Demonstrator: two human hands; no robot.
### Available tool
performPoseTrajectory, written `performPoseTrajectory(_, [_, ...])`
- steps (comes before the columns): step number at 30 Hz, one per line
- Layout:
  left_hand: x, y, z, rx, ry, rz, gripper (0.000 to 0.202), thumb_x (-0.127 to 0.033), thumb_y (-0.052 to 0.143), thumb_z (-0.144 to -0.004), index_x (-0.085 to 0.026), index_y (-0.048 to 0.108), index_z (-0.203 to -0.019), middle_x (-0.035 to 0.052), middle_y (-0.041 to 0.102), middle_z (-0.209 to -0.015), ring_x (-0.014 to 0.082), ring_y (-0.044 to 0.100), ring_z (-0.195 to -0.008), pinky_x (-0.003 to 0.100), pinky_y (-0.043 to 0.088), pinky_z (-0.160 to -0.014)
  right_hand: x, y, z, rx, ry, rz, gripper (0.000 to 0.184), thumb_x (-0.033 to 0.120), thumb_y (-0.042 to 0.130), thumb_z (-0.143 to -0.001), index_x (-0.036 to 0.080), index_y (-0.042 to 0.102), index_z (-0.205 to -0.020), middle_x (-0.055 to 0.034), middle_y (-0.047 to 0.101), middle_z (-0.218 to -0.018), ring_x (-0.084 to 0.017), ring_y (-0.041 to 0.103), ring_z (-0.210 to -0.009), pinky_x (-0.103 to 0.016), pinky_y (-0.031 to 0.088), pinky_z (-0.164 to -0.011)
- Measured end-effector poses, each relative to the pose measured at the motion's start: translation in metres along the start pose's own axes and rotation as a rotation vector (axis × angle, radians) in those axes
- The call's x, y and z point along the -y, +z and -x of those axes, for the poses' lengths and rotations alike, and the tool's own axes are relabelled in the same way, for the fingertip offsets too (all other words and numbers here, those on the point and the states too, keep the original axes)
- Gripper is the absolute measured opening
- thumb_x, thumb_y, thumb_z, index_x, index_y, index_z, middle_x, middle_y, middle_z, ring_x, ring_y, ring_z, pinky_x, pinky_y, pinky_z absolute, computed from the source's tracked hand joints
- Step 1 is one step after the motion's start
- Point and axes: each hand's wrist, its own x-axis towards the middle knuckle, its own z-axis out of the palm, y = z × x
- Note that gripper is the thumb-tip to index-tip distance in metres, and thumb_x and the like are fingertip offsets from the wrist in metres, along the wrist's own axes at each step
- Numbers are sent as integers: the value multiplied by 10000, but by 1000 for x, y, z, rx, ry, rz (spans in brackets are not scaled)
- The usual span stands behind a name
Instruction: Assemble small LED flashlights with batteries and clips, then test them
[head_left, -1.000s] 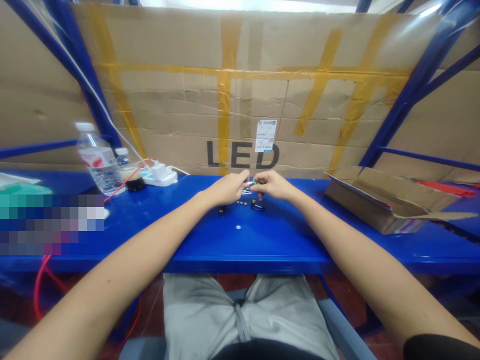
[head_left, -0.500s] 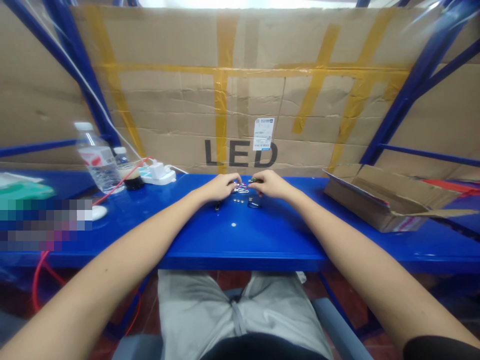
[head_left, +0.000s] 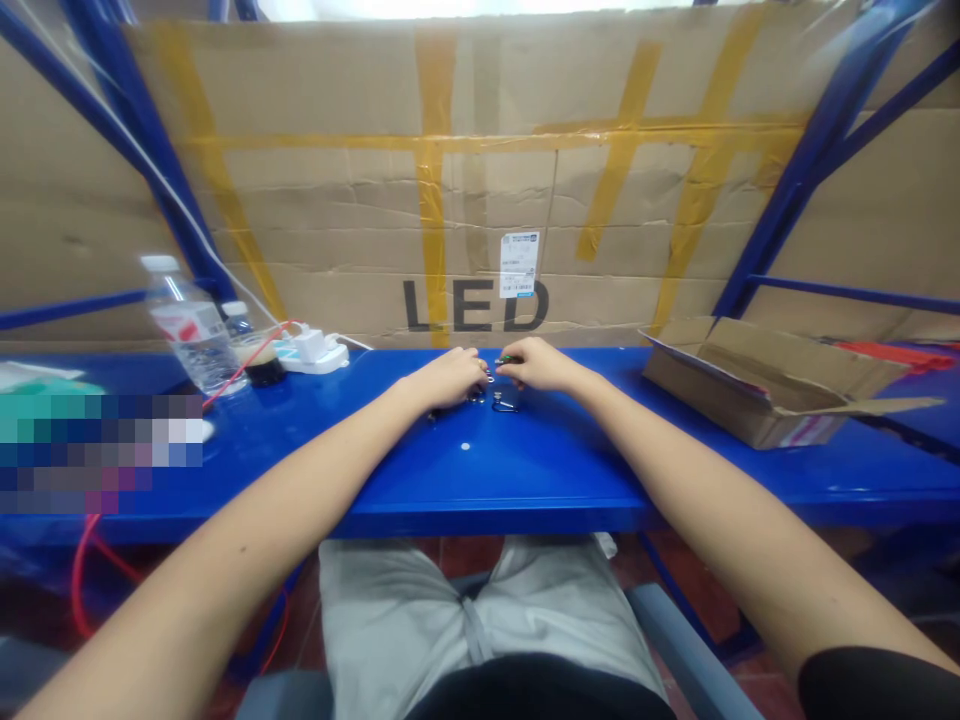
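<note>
My left hand and my right hand rest close together on the blue table, fingers curled. Between their fingertips is a small metal part, too small to name. My right hand also pinches a thin dark tool with a green tip. Several tiny metal pieces lie on the table just in front of the hands. A small white dot lies nearer to me.
An open cardboard box sits at the right. At the left stand a water bottle, a small dark jar and a white power strip with a red cable. A taped cardboard sheet marked LED closes the back.
Both hands have dropped from slightly above the table down onto it, keeping the small part between them. The view has shifted a little.
</note>
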Motion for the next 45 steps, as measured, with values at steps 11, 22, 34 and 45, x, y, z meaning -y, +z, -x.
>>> performPoseTrajectory(11, [8,-2,11,9,-152,150,302,-117,504,-893,-216,703,-1098,97,618,-987,208,524,-829,311,377,-754,-2,-1,1,25,-11,-5,196,256,567,-862,170,590,-688,-5,616,-566,-140,571,-549,-256,398,-572])
performPoseTrajectory(22, [16,-3,13,29,-142,186,277,-109,519,-855,-197,715,-1030,92,589,-929,212,531,-860,310,406,-771,1,-3,1,39,3,29,190,248,567,-861,160,618,-701,-18,635,-601,-142,565,-585,-260,390,-596])
performPoseTrajectory(34, [26,4,20,55,-196,266,302,-184,551,-845,-232,722,-1089,107,643,-982,217,581,-905,325,443,-824,-2,-1,0,38,-6,54,186,244,578,-856,147,693,-748,-34,671,-652,-151,567,-619,-270,391,-621])
performPoseTrajectory(45, [24,-17,28,29,-379,299,240,-265,511,-869,-203,726,-955,83,737,-940,205,636,-847,296,425,-738,11,25,-3,18,-242,19,238,215,516,-918,173,740,-990,-54,749,-969,-172,630,-842,-258,426,-769])
